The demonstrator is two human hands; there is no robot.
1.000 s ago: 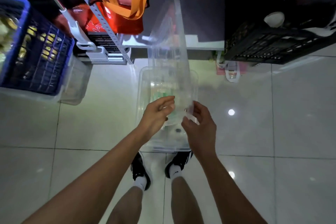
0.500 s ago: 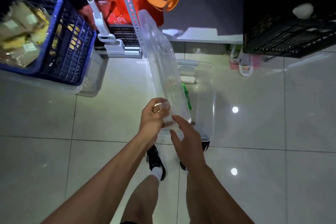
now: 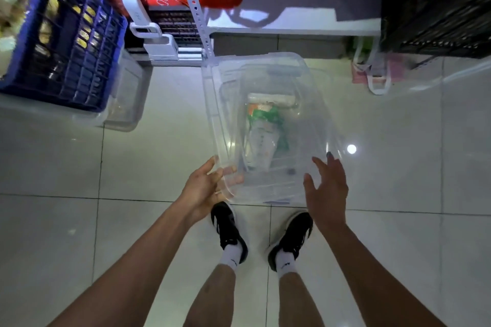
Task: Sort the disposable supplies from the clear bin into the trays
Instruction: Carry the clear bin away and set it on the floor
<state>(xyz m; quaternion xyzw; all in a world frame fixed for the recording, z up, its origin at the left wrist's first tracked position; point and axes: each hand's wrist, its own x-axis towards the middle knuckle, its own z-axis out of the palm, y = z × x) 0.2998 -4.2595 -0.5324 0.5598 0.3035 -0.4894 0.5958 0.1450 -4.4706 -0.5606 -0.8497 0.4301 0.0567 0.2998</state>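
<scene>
Here the clear lid is being held over the clear bin on the floor, gripped by the left hand; the right hand, fingers spread, is being kept beside it. It should be kept level.

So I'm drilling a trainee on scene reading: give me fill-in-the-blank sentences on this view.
1. The left hand grips the clear plastic lid at its near ____ corner.
2. The right hand is ____, holding nothing.
3. The blue slatted crate rests on a ____ plastic bin.
Missing: left; open; clear
</scene>
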